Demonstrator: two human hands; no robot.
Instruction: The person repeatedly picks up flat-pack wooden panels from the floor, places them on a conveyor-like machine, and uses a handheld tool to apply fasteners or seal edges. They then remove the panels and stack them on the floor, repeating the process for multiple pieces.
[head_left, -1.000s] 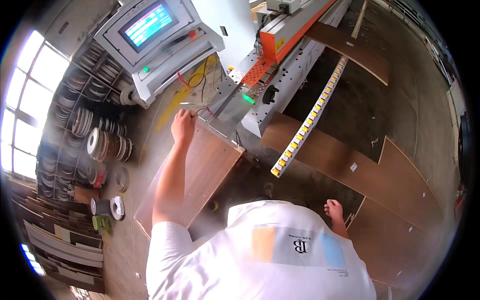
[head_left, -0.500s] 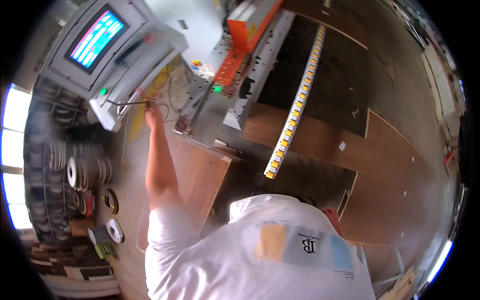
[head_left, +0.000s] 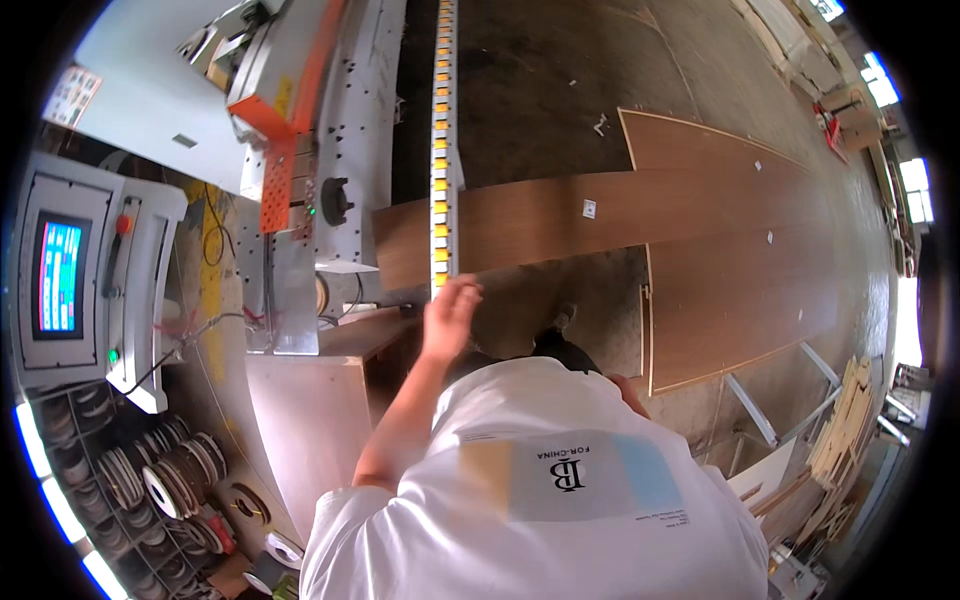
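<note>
My left hand (head_left: 452, 318) is raised at the near end of a long white rail (head_left: 439, 205) lined with yellow rollers. Its fingers are partly bent and loosely apart, with nothing seen in them. They overlap the rail's end in the picture; whether they touch it I cannot tell. Of my right arm (head_left: 632, 396) only a small patch of skin shows past the white shirt, and its fingers are hidden. Beyond the rail lies a long brown panel (head_left: 530, 215), crossing beneath it.
A machine with an orange guard (head_left: 277, 185) stands at the left, next to a console with a lit screen (head_left: 60, 275). A pale wooden panel (head_left: 305, 420) stands beside my left arm. More brown panels (head_left: 740, 300) lie on the right; edging rolls (head_left: 180, 480) fill the lower left.
My left hand has left the space beside the console and swung right to the roller rail's end. The view has turned, so console and machine sit farther left.
</note>
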